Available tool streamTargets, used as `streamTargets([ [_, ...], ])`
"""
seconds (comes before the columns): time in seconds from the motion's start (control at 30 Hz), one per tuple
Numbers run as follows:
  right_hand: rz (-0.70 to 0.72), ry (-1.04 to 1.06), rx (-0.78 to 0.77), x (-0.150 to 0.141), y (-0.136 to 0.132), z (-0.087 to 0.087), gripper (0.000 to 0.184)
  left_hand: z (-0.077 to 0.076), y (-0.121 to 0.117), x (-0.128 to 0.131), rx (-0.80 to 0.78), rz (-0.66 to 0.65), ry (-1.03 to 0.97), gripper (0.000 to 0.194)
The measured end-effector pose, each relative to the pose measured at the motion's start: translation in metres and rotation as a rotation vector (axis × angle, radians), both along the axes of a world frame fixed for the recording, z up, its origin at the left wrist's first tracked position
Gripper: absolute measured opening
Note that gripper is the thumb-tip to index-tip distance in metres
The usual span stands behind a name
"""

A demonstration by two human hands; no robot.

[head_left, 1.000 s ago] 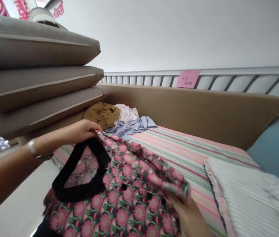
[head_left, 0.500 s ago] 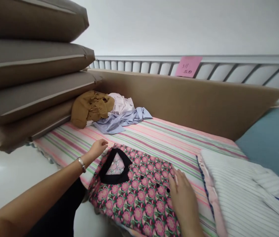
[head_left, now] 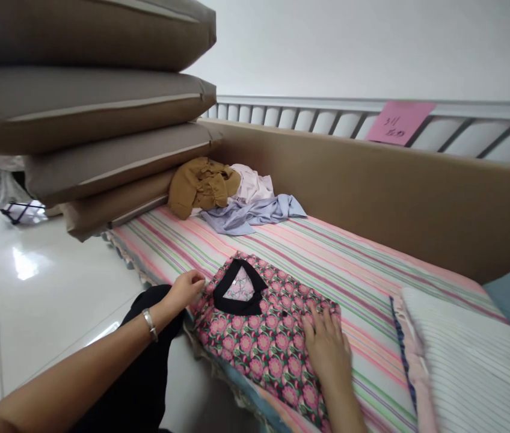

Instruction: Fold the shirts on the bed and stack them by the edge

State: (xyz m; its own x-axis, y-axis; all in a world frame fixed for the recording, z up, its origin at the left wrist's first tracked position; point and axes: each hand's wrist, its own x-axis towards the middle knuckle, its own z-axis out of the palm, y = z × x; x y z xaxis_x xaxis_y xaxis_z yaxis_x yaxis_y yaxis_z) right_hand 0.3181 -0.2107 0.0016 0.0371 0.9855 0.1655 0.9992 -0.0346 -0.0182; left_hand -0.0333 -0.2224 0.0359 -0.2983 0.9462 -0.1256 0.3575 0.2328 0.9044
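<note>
A pink floral garment (head_left: 259,337) with a black V collar lies folded flat on the striped bed sheet (head_left: 340,270) near the bed's front edge. My left hand (head_left: 187,287), with a bracelet on the wrist, pinches the garment's left shoulder edge with curled fingers. My right hand (head_left: 325,346) lies flat on the garment's right side, fingers stretched out and pressing the cloth.
A heap of clothes, brown (head_left: 201,185), pale pink and light blue (head_left: 255,213), sits at the back by the stacked grey cushions (head_left: 92,102). A folded white striped shirt (head_left: 466,367) lies at the right. A tan backrest (head_left: 394,192) runs behind. White floor tiles (head_left: 33,288) lie left.
The floral garment went from held up in both hands to lying flat on the sheet. My right hand now rests open on it; my view has shifted left.
</note>
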Motion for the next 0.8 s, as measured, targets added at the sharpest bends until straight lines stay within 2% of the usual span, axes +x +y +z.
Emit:
streamTargets([
  [0.13, 0.015, 0.028, -0.006, 0.004, 0.000, -0.003, 0.056, 0.004, -0.011, 0.005, -0.092, -0.039, -0.093, 0.011],
  [0.27, 0.036, 0.066, 0.005, 0.007, 0.000, -0.007, 0.057, 0.002, -0.009, 0.022, -0.184, -0.055, -0.153, 0.011],
  [0.43, 0.041, 0.154, 0.030, 0.011, 0.000, -0.012, 0.060, 0.000, -0.003, 0.038, -0.259, -0.038, -0.122, 0.015],
  [0.53, 0.068, 0.285, 0.128, 0.012, -0.001, -0.006, 0.064, 0.006, 0.002, 0.041, -0.247, -0.062, -0.083, 0.015],
  [0.67, 0.151, 0.645, 0.350, -0.009, -0.015, 0.025, 0.060, 0.028, 0.004, 0.057, -0.082, -0.091, -0.025, 0.008],
  [0.73, 0.148, 0.959, 0.279, -0.029, -0.026, 0.042, 0.053, 0.040, -0.001, 0.078, 0.052, -0.136, 0.087, 0.011],
  [0.8, 0.100, 1.392, 0.049, -0.050, -0.035, 0.051, 0.052, 0.050, -0.010, 0.107, 0.179, -0.257, 0.262, 0.016],
])
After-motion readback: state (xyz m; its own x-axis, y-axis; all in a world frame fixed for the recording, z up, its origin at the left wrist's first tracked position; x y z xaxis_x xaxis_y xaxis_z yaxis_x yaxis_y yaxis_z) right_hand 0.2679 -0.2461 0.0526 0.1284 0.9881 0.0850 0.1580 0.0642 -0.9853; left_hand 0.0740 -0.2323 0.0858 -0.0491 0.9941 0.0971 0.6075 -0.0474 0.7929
